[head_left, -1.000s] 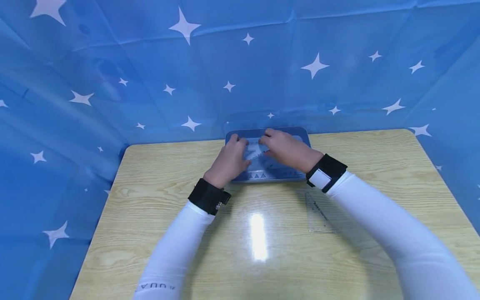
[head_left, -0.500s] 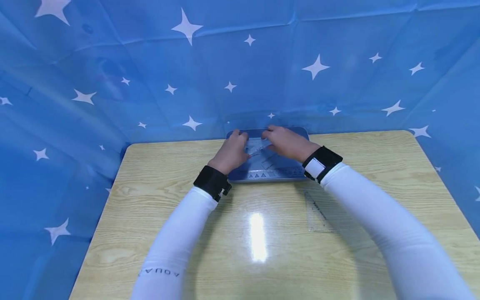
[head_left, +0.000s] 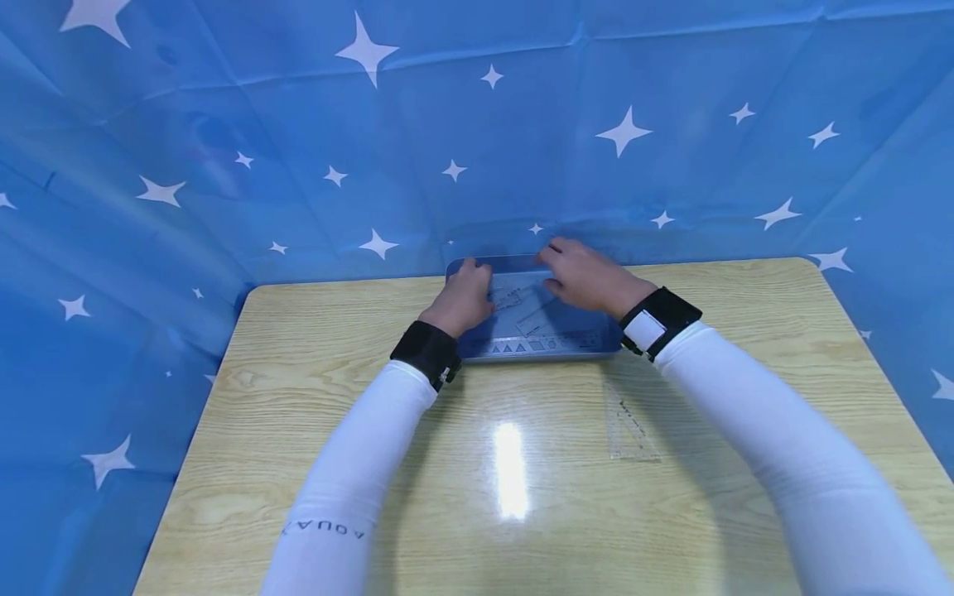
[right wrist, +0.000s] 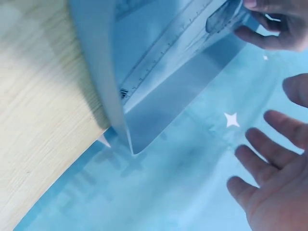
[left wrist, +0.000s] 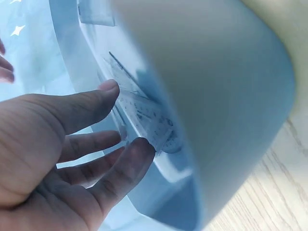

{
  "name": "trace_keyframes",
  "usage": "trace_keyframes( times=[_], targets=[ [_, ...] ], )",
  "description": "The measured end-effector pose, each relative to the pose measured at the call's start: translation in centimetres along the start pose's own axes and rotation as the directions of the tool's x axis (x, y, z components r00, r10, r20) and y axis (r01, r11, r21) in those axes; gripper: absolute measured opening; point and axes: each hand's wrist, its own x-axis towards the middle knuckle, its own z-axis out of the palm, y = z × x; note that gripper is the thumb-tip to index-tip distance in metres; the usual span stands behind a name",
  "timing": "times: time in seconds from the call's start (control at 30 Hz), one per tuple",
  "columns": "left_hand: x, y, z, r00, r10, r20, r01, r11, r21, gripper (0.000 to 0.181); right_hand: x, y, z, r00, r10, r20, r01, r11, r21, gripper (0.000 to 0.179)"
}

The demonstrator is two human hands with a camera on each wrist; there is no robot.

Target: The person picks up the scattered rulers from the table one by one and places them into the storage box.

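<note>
A blue tray (head_left: 532, 357) stands at the table's back edge, holding several clear plastic measuring pieces. In the right wrist view one is a straight ruler (right wrist: 153, 57) with printed marks. My left hand (head_left: 464, 300) is over the tray's left end. Its thumb and fingers (left wrist: 94, 107) are apart beside a clear printed piece (left wrist: 147, 115), with no grip on it; whether they touch it I cannot tell. My right hand (head_left: 590, 277) hovers over the tray's back right side, fingers spread and holding nothing. A clear set square (head_left: 632, 424) lies on the table, nearer than the tray.
The wooden table (head_left: 335, 463) ends just behind the tray, where a blue star-patterned cloth (head_left: 417, 149) hangs. The same cloth rises at the left and right sides. A bright light reflection (head_left: 511, 472) shows on the tabletop.
A clear piece that was between both hands now lies in the tray. My right hand has drawn back and to the right; my left hand stays near the tray's left end.
</note>
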Motion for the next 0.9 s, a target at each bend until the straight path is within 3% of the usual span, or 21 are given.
trace_keyframes(
  times=[0.23, 0.53, 0.7, 0.9],
  targets=[
    [0.5, -0.2, 0.4, 1.0, 0.008, 0.027, -0.009, 0.999, 0.04, 0.036, -1.5, 0.5, -0.5, 0.995, -0.073, -0.072, 0.067, 0.995, -0.076, 0.036],
    [0.6, -0.4, 0.9, 0.999, 0.031, 0.025, -0.034, 0.992, 0.124, 0.034, -4.6, 0.8, -0.2, 0.949, -0.189, -0.25, 0.149, 0.974, -0.17, 0.049],
    [0.5, -0.6, 1.1, 0.999, 0.024, 0.028, -0.027, 0.992, 0.125, 0.037, -6.5, 0.6, 0.5, 0.945, -0.185, -0.27, 0.138, 0.973, -0.184, 0.053],
    [0.7, -1.1, 1.9, 0.999, 0.033, 0.011, -0.034, 0.987, 0.158, 0.037, -8.6, -0.2, 1.2, 0.959, -0.145, -0.243, 0.103, 0.979, -0.175, 0.061]
  ],
)
